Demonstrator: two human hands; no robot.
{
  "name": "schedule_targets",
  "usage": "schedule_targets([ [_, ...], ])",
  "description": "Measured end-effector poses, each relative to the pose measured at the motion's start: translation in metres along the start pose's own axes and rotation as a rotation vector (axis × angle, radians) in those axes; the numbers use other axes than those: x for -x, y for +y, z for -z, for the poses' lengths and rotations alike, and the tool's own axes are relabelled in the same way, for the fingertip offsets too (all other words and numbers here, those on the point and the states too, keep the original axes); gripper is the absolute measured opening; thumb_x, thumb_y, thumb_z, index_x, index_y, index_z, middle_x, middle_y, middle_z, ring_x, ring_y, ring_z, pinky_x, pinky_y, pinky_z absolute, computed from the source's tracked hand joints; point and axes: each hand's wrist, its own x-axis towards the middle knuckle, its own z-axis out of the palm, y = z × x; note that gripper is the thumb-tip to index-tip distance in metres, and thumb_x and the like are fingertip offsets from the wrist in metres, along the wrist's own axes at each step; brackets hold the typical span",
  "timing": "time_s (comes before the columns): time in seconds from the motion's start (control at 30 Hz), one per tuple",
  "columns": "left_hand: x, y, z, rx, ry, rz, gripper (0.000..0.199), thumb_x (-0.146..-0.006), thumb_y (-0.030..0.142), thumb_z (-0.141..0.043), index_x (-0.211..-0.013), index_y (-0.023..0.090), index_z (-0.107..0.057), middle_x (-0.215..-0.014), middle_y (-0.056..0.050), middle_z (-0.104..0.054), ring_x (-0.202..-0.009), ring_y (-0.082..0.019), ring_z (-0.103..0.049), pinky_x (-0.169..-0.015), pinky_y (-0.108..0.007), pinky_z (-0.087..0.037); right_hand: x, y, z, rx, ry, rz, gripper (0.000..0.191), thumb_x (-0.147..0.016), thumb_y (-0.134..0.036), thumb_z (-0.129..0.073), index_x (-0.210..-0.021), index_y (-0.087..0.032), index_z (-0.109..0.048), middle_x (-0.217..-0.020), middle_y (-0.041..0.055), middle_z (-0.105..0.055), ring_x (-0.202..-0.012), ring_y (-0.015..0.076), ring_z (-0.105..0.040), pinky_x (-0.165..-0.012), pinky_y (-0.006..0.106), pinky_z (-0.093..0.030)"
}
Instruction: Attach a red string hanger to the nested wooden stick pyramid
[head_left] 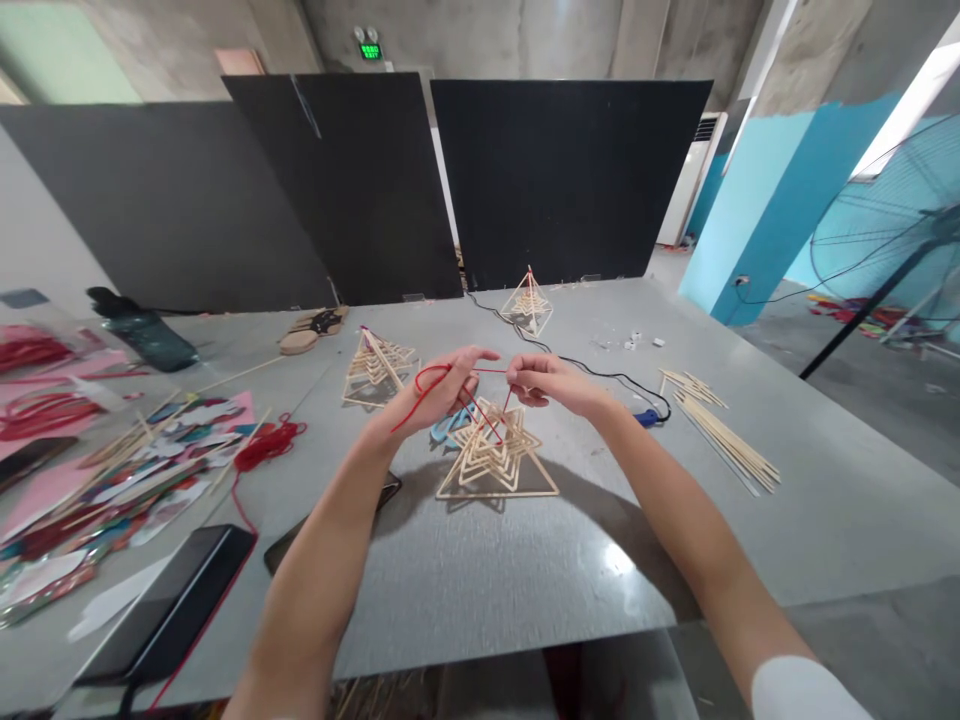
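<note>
Holding red cord (491, 371): left hand (444, 388) looped, right hand (551, 382) pinching; stick star (491, 460) below.

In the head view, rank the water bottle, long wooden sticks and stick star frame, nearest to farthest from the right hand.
1. Stick star frame: just below the right hand.
2. Long wooden sticks: off to its right.
3. Water bottle: far left.

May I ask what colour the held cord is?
The cord is red, clearest in the head view.

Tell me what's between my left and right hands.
Red string spans from the left hand to the right hand, in the head view.
</note>
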Motion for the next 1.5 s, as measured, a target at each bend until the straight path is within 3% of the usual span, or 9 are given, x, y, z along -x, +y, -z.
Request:
schedule_targets([
  [0.27, -0.001, -0.005, -0.004, -0.03, 0.028, -0.028, 0.065, -0.108, 0.069, -0.042, -0.14, 0.016, -0.064, -0.068, 0.007, -0.037, -0.055, -0.011, -0.031, -0.049, -0.023, -0.029, 0.009, -0.015, -0.005, 0.289, -0.038, 0.018, 0.038, -0.1, -0.056, -0.069, -0.087, -0.021, -0.062, -0.07, -0.0065, -0.046, -0.062, 0.0097, -0.038, -0.057, 0.026, -0.028],
  [0.6, -0.001, -0.001, -0.006, -0.399, 0.103, -0.252, 0.056, -0.113, 0.057, -0.039, -0.134, 0.015, -0.07, -0.086, -0.002, -0.06, -0.083, -0.018, -0.057, -0.077, -0.028, -0.048, 0.009, -0.028, -0.029, 0.238, 0.129, 0.13, 0.037, -0.103, -0.055, -0.063, -0.09, -0.021, -0.064, -0.079, -0.0015, -0.056, -0.072, 0.0128, -0.047, -0.067, 0.028, -0.04],
  [0.7, -0.003, -0.004, -0.006, -0.38, 0.149, -0.254, 0.057, -0.112, 0.059, -0.04, -0.135, 0.015, -0.069, -0.079, -0.001, -0.058, -0.078, -0.018, -0.056, -0.07, -0.028, -0.046, 0.007, -0.024, -0.031, 0.196, 0.15, 0.199, 0.034, -0.104, -0.053, -0.06, -0.092, -0.021, -0.064, -0.087, 0.0008, -0.06, -0.08, 0.0145, -0.055, -0.078, 0.031, -0.047],
  [0.8, -0.005, -0.005, -0.006, -0.333, 0.206, -0.245, 0.062, -0.112, 0.064, -0.039, -0.138, 0.015, -0.067, -0.069, 0.003, -0.049, -0.064, -0.016, -0.048, -0.06, -0.027, -0.04, 0.002, -0.016, -0.035, 0.111, 0.152, 0.174, 0.031, -0.104, -0.052, -0.059, -0.098, -0.021, -0.062, -0.083, -0.0014, -0.056, -0.074, 0.0144, -0.054, -0.075, 0.031, -0.049],
  [0.97, -0.006, -0.004, -0.007, -0.259, 0.2, -0.274, 0.062, -0.112, 0.065, -0.04, -0.137, 0.015, -0.067, -0.069, 0.003, -0.048, -0.062, -0.014, -0.046, -0.059, -0.027, -0.038, 0.0, -0.011, -0.042, 0.281, 0.11, 0.106, 0.033, -0.098, -0.049, -0.071, -0.11, -0.019, -0.066, -0.071, -0.0069, -0.046, -0.062, 0.012, -0.041, -0.059, 0.028, -0.035],
  [1.07, -0.005, -0.001, -0.008, -0.216, 0.174, -0.276, 0.061, -0.112, 0.065, -0.042, -0.137, 0.014, -0.066, -0.063, 0.006, -0.039, -0.056, -0.014, -0.039, -0.055, -0.028, -0.033, 0.001, -0.012, -0.043, 0.458, 0.129, 0.124, 0.034, -0.099, -0.049, -0.07, -0.104, -0.016, -0.073, -0.062, -0.0088, -0.038, -0.058, 0.0109, -0.032, -0.056, 0.029, -0.023],
  [1.23, -0.004, 0.002, -0.009, -0.195, 0.154, -0.244, 0.062, -0.111, 0.066, -0.041, -0.134, 0.013, -0.064, -0.059, 0.008, -0.032, -0.051, -0.013, -0.03, -0.051, -0.029, -0.024, 0.001, -0.011, -0.04, 0.471, 0.059, 0.116, 0.034, -0.096, -0.049, -0.071, -0.096, -0.015, -0.075, -0.06, -0.0081, -0.042, -0.057, 0.0099, -0.033, -0.057, 0.029, -0.023],
  [1.37, -0.007, -0.002, -0.009, -0.186, 0.144, -0.206, 0.06, -0.111, 0.065, -0.042, -0.132, 0.014, -0.065, -0.06, 0.008, -0.033, -0.053, -0.013, -0.03, -0.052, -0.029, -0.026, 0.0, -0.008, -0.04, 0.393, 0.019, 0.095, 0.036, -0.093, -0.052, -0.072, -0.092, -0.016, -0.072, -0.063, -0.0061, -0.049, -0.058, 0.0099, -0.035, -0.056, 0.028, -0.024],
  [1.5, -0.005, -0.003, 0.0, -0.119, 0.034, -0.068, 0.051, -0.106, 0.061, -0.054, -0.129, 0.017, -0.066, -0.07, 0.004, -0.05, -0.06, -0.013, -0.04, -0.055, -0.028, -0.031, -0.001, -0.007, -0.043, 0.272, 0.035, 0.138, 0.037, -0.092, -0.054, -0.072, -0.089, -0.017, -0.067, -0.069, -0.0046, -0.051, -0.061, 0.0103, -0.038, -0.057, 0.027, -0.027],
])
